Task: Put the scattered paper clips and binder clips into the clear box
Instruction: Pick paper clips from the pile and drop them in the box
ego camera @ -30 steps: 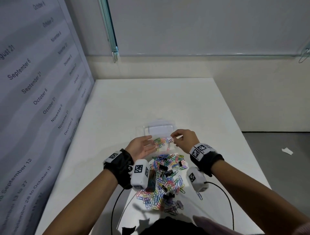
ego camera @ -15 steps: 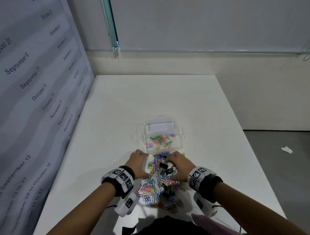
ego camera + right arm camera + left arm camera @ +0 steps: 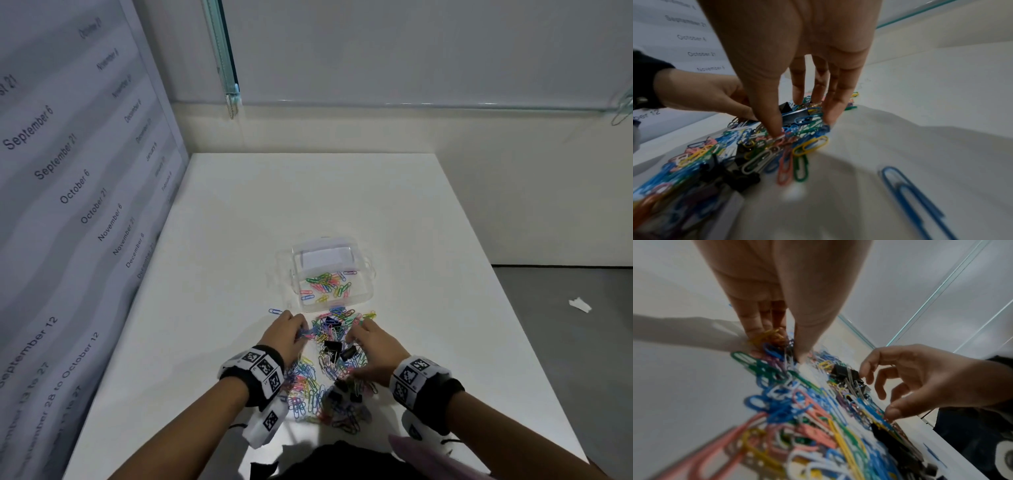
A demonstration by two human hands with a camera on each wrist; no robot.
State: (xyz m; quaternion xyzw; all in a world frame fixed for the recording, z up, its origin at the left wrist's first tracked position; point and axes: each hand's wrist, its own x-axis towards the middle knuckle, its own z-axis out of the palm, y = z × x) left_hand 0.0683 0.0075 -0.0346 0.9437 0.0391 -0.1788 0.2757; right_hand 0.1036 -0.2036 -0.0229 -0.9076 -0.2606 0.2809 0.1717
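While the clear box (image 3: 330,274) sits open just beyond the heap, the head view shows both hands down in the scattered paper clips (image 3: 310,380) on the white counter (image 3: 239,222). The left hand (image 3: 286,337) works the heap's left edge, the right hand (image 3: 375,349) its right, with black binder clips (image 3: 337,349) between them. A thin layer of coloured clips already lies in the box. The heap runs lengthwise from the person's body toward the box, so the box lies straight ahead of both sets of fingers, about equally near to each.

From the left wrist, the left hand's fingers (image 3: 758,321) and thumb are drawn narrow round a small bunch of yellow and blue clips at the heap's far end. The right hand (image 3: 925,379) shows across the heap, curled loosely over a binder clip (image 3: 844,373).

From the right wrist, the right hand's fingers (image 3: 818,87) reach down fairly straight, thumb and fingertips pressing into the clips with binder clips (image 3: 795,112) between them; whether they have closed on anything yet, I cannot tell. A lone blue paper clip (image 3: 914,196) lies apart, on the near side.
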